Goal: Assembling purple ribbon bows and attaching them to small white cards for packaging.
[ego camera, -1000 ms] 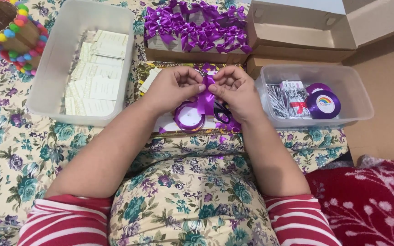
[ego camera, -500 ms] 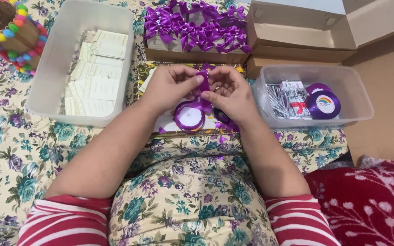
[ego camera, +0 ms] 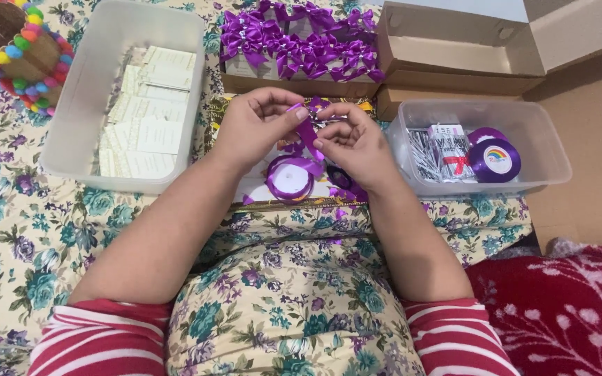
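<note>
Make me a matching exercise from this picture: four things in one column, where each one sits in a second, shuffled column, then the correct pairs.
Things
1. pale cards
2. finished purple bows
3. ribbon roll with a white core
4. purple ribbon strip

Places
A. pinched between the left hand and right hand
B. in the clear tub on the left
C. on the work surface just below the hands
D. piled in the cardboard box at the top

Pairs: 1-B, 2-D, 3-C, 4-A
</note>
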